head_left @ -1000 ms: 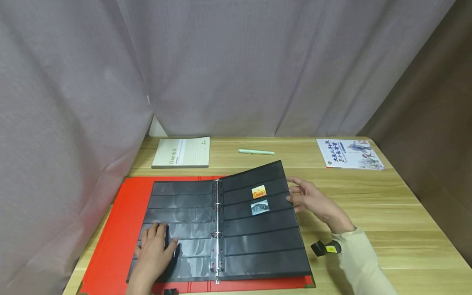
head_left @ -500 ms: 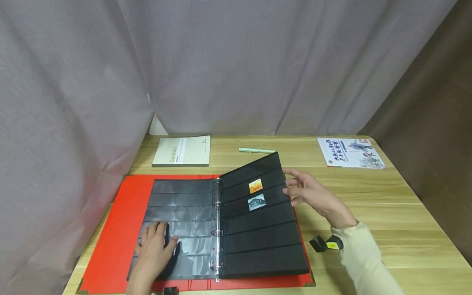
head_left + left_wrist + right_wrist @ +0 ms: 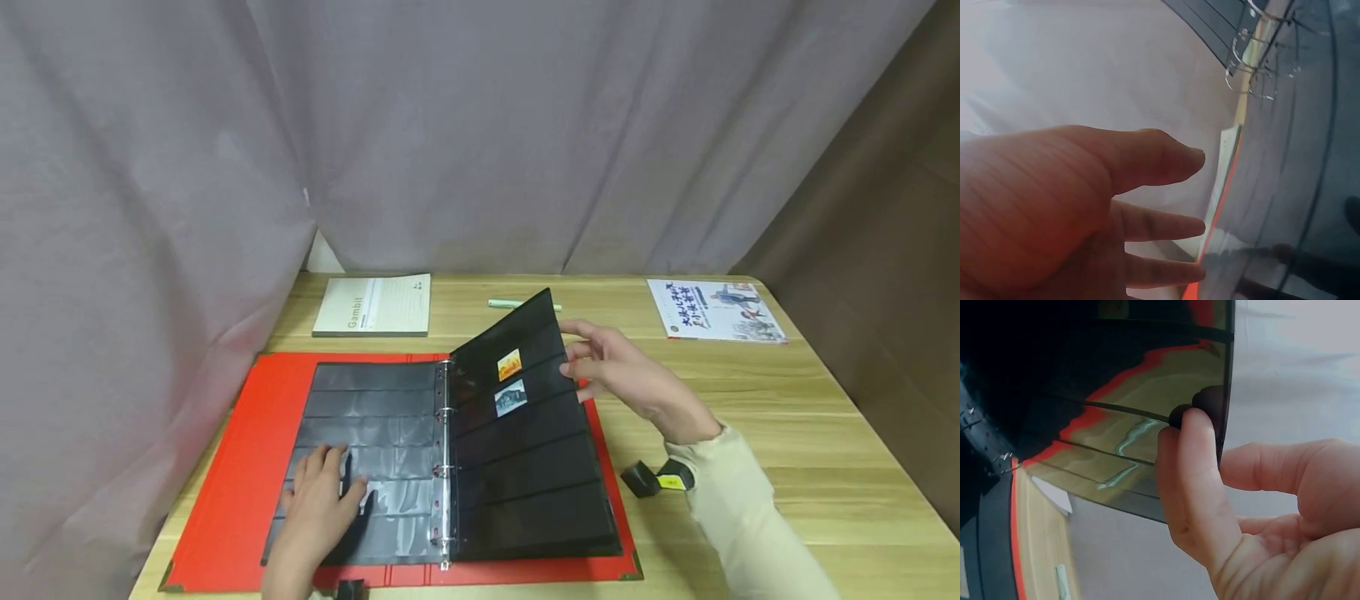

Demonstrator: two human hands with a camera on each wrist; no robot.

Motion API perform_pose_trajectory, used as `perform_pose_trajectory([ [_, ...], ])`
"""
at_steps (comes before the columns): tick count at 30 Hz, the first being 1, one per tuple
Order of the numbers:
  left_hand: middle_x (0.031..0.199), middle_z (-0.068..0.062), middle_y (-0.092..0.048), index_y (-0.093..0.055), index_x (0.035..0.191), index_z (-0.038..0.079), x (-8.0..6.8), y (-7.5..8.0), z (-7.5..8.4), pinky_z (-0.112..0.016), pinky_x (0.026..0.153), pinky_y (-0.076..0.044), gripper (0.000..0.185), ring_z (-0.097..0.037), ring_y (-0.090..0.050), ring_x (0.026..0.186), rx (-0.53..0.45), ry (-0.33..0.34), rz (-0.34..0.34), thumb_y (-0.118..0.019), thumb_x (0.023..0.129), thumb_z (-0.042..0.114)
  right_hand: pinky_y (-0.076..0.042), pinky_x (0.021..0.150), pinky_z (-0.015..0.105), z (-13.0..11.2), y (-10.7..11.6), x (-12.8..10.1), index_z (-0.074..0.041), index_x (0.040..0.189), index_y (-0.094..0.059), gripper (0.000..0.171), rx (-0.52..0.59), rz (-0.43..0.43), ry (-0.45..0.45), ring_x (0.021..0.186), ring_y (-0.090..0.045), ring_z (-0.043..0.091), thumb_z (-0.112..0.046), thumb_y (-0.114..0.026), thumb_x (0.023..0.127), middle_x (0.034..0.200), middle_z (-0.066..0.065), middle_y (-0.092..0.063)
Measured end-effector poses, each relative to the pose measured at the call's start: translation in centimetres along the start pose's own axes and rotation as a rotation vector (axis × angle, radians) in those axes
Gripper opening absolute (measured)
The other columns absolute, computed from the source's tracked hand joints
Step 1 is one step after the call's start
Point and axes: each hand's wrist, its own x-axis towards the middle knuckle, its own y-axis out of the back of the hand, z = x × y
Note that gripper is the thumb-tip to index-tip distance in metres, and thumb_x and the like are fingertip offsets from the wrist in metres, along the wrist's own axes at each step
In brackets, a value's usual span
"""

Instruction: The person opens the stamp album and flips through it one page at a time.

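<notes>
A red ring-binder stamp album [image 3: 232,467] lies spread on the table, with metal rings [image 3: 447,450] along its middle. My right hand [image 3: 622,371] pinches the outer edge of a black pocket page [image 3: 525,467], which is lifted and tilted. Its thumb and fingers [image 3: 1200,456] are on opposite faces of the sheet in the right wrist view. An orange stamp [image 3: 509,365] sits in that page above a grey-blue stamp [image 3: 511,398]. My left hand [image 3: 315,504] rests on the flat left page [image 3: 367,404], fingers extended and holding nothing.
At the back left lies a Gambit notebook [image 3: 371,307]. A pale green pen [image 3: 504,303] is partly hidden behind the raised page. An illustrated booklet [image 3: 716,310] lies at the back right of the wooden table [image 3: 787,433]. Grey curtains [image 3: 480,142] hang behind.
My right hand has moved up and to the left, raising the page's outer edge more steeply toward the rings. The left hand has stayed on the left page.
</notes>
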Motion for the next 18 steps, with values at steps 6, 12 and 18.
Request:
perform_pose_trajectory([
  [6, 0.151, -0.034, -0.035, -0.044, 0.146, -0.005, -0.2, 0.3, 0.9, -0.078, 0.101, -0.027, 0.060, -0.054, -0.028, 0.139, -0.039, -0.093, 0.049, -0.064, 0.097, 0.023, -0.058, 0.063, 0.029, -1.3, -1.0, 0.7, 0.007, 0.156, -0.022, 0.067, 0.004, 0.000, 0.008, 0.079, -0.058, 0.014, 0.006, -0.051, 0.095, 0.084, 0.007, -0.048],
  [12, 0.148, -0.035, -0.039, -0.047, 0.143, -0.007, -0.1, 0.5, 2.1, -0.069, 0.105, -0.033, 0.057, -0.053, -0.036, 0.136, -0.112, -0.195, 0.125, -0.067, 0.095, 0.017, -0.058, 0.065, 0.030, -2.1, -1.7, 1.4, 0.006, 0.156, -0.022, 0.068, -0.005, -0.010, 0.002, 0.077, -0.056, 0.015, 0.005, -0.052, 0.094, 0.083, 0.006, -0.049],
  [18, 0.144, -0.026, -0.049, -0.051, 0.140, -0.004, 0.1, 0.9, 3.6, -0.064, 0.104, -0.039, 0.052, -0.044, -0.046, 0.133, -0.198, -0.284, 0.175, -0.069, 0.096, 0.016, -0.059, 0.068, 0.033, -3.2, -2.5, 1.8, 0.005, 0.154, -0.025, 0.065, 0.003, -0.002, 0.008, 0.088, -0.058, 0.020, 0.004, -0.050, 0.095, 0.083, 0.005, -0.049],
])
